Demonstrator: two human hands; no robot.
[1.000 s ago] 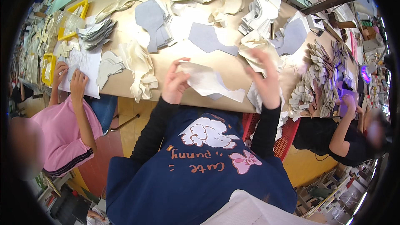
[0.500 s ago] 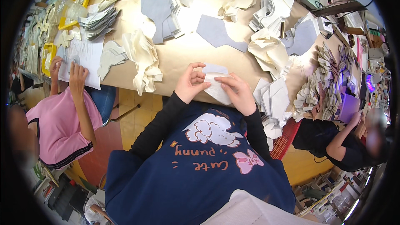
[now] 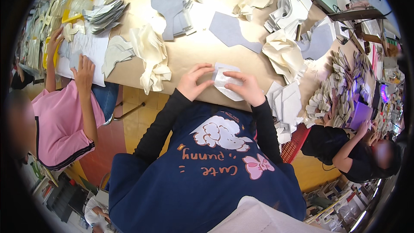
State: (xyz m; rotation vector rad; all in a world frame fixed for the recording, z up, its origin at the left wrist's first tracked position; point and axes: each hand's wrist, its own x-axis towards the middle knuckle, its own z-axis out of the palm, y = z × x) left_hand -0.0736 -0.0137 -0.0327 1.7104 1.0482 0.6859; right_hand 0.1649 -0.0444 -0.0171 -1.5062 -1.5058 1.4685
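Right in front of me, a small white fabric piece (image 3: 224, 80) lies over a grey backing piece (image 3: 215, 71) at the table's near edge. My left hand (image 3: 195, 81) is at their left edge, thumb and forefinger apart, the fingertips by the grey piece. On the white piece rest the spread fingertips of my right hand (image 3: 247, 88), covering part of its right side. Beyond the hands lies a flat grey cut-out panel (image 3: 228, 29). A pile of white cut pieces (image 3: 286, 101) sits just right of my right hand.
Crumpled cream fabric pieces (image 3: 151, 58) lie to the left, with more cream fabric (image 3: 282, 54) to the right. A stack of grey panels (image 3: 168, 6) stands farther back. A red basket (image 3: 295, 143) is beside the table. At left, a person in pink (image 3: 67, 121) handles pieces.
The white piece and its grey backing now lie flatter on the table. My left fingers have loosened at its left edge, and my right fingers have spread over it.
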